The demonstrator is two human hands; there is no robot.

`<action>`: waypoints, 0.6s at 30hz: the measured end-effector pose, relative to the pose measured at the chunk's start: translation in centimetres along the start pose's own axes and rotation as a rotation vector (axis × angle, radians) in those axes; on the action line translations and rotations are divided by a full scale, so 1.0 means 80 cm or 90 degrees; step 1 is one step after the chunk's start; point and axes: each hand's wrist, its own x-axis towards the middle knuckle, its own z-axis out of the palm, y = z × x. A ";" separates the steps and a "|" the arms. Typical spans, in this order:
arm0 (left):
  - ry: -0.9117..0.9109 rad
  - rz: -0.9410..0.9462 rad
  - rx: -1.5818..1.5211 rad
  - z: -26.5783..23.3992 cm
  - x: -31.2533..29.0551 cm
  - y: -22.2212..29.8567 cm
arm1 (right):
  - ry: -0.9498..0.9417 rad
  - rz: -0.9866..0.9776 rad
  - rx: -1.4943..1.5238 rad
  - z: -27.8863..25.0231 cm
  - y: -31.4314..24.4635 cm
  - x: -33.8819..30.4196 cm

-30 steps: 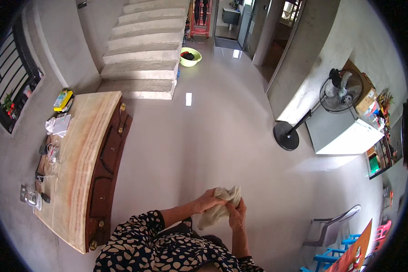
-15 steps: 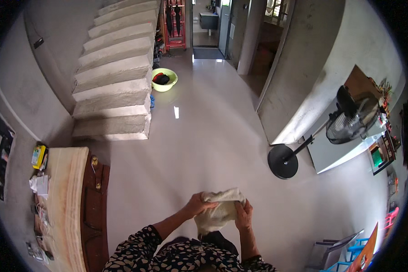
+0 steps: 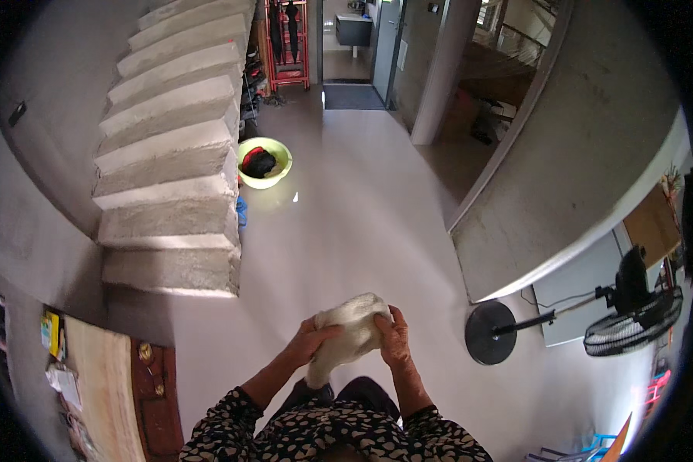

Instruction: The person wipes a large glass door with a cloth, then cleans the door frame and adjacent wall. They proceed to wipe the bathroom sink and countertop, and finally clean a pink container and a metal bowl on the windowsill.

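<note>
Out in front of my body, both hands hold up a crumpled cream cloth (image 3: 349, 327), its lower end hanging down on the left. My left hand (image 3: 313, 339) is closed on the cloth's left edge, thumb lying across it. On the right edge, my right hand (image 3: 393, 336) pinches the fabric between thumb and fingers. Below the cloth show my dark trouser legs and patterned sleeves. Further off by the stairs, a yellow-green basin (image 3: 276, 173) sits on the floor with dark and red fabric (image 3: 259, 162) in it.
Concrete stairs (image 3: 169, 223) rise at the left. A standing fan (image 3: 491, 333) with a round base is at the right, beside a wall. A wooden cabinet (image 3: 100, 369) stands near left. Straight ahead are a red rack (image 3: 288, 46), a dark mat (image 3: 353, 97) and an open doorway.
The room has shifted in view: basin and stairs appear nearer and lower. The cloth, earlier stretched between my hands, is now more bunched. Both hands keep hold of it.
</note>
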 end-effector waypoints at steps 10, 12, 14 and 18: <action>0.103 0.212 0.378 -0.014 0.405 0.201 | -0.061 0.227 0.029 0.054 -0.082 0.383; 0.091 0.311 0.526 -0.035 0.492 0.212 | -0.196 0.141 -0.008 0.106 -0.105 0.473; 0.028 0.251 0.661 -0.016 0.536 0.289 | -0.271 0.118 0.176 0.136 -0.131 0.563; 0.099 0.574 0.771 -0.047 0.664 0.353 | -0.230 0.157 0.396 0.172 -0.122 0.765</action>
